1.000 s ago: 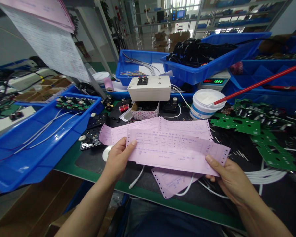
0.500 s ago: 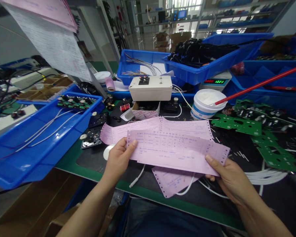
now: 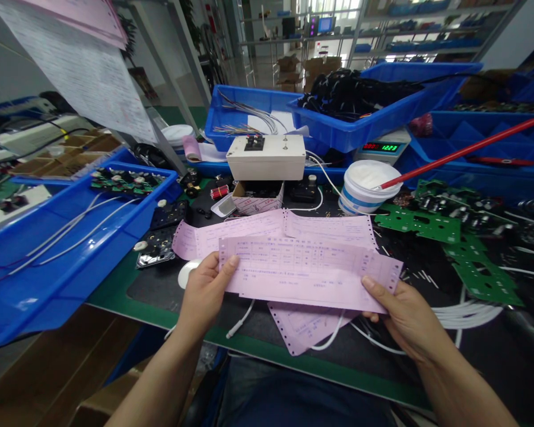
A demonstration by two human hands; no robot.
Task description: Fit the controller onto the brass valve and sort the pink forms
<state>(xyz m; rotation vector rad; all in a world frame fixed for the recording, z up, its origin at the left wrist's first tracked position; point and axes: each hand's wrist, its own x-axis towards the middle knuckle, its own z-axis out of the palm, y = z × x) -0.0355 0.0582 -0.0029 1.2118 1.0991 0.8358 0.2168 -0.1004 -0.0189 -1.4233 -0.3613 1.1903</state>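
Observation:
Between both hands, a pink printed form point(image 3: 293, 279) is stretched out above the bench, at least one more sheet showing at its right end. My left hand point(image 3: 207, 290) pinches its left end, thumb on top. At the right end my right hand point(image 3: 398, 308) grips it the same way, fingers underneath. Behind the held paper lie other pink forms point(image 3: 231, 228) with punched edges. Another pink sheet point(image 3: 300, 332) slants below it, beside a white cable point(image 3: 240, 320). The print is too small to read.
A white switch box point(image 3: 266, 157) stands behind the papers. To its right are a white tub point(image 3: 360, 201) with a red stick and green circuit boards point(image 3: 480, 267). A long blue tray point(image 3: 71, 261) sits left; a blue bin point(image 3: 351, 127) of black cables rests at the back.
The whole view has shifted slightly, so the bench things appear a little further left. Both hands still hold the pink form in nearly the same pose.

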